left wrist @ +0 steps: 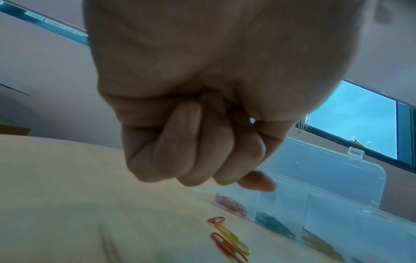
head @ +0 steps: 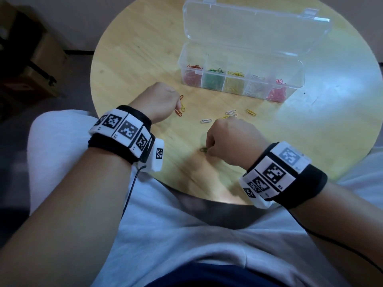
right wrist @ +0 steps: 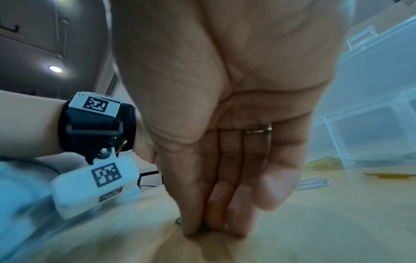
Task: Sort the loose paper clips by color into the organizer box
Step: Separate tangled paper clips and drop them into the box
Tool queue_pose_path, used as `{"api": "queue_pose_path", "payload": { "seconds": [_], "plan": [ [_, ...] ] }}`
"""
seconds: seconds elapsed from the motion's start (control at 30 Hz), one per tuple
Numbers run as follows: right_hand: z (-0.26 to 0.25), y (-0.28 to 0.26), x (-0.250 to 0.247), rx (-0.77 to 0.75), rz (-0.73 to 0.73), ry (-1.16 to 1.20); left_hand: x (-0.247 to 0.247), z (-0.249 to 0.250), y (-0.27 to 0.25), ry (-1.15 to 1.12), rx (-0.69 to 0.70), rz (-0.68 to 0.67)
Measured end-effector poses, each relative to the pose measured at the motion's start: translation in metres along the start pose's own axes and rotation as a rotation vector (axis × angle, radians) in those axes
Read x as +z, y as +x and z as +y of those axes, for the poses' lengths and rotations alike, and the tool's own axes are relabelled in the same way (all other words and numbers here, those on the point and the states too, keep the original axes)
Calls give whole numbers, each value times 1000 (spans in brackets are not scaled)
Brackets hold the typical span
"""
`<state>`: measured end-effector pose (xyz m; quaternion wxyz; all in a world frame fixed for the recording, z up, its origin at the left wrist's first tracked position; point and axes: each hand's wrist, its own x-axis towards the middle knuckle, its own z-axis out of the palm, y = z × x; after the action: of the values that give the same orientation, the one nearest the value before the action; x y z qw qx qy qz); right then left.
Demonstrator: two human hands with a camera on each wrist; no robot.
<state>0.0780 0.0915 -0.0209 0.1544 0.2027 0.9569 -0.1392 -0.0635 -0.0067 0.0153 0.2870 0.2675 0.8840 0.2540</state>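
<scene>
A clear organizer box (head: 299, 72) stands open at the far side of the round table, with red, green, yellow, white and pink clips in separate compartments. Loose clips lie in front of it: red (head: 178, 112) and yellow (head: 182, 107) ones by my left hand, white ones (head: 206, 121) and a yellow one (head: 251, 112) in the middle. My left hand (head: 176, 104) is a curled fist just above the red clips (left wrist: 227, 247), with nothing visible in it. My right hand (head: 209, 149) points down at the table, thumb and fingertips (right wrist: 191, 229) pinching a green clip (right wrist: 203, 229).
The box lid (head: 255, 27) stands open behind the compartments. The wooden table (head: 134, 59) ends in a near edge close to my lap. A dark case (head: 31, 65) sits on the floor to the left.
</scene>
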Motion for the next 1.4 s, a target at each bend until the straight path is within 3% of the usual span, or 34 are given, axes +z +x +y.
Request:
{"api": "queue_pose_path", "payload": {
  "seconds": [0.23,0.37,0.5,0.57,0.7,0.77,0.93,1.17,1.3,1.4],
  "plan": [
    [-7,-2,-2,-7,-77,-118,10,-2,8,-115,17,-41],
    [-15,-10,-3,-61,-47,-206,17,-6,10,-38,30,-74],
    [-8,2,-18,8,-77,-85,17,-3,13,-26,60,-99],
    [4,19,-38,61,16,87,15,2,16,-54,102,-94],
    [18,56,-82,122,429,331,7,17,20,-140,156,8],
    [22,69,-93,143,493,339,2,28,22,-151,181,92],
    [31,83,-88,191,341,112,-5,50,33,-88,240,269],
    [55,42,-78,168,564,472,-5,73,55,-90,267,359],
    [78,13,-72,180,527,522,2,76,62,-31,267,253],
    [98,-2,-67,221,398,490,7,74,54,74,343,317]
  ]
}}
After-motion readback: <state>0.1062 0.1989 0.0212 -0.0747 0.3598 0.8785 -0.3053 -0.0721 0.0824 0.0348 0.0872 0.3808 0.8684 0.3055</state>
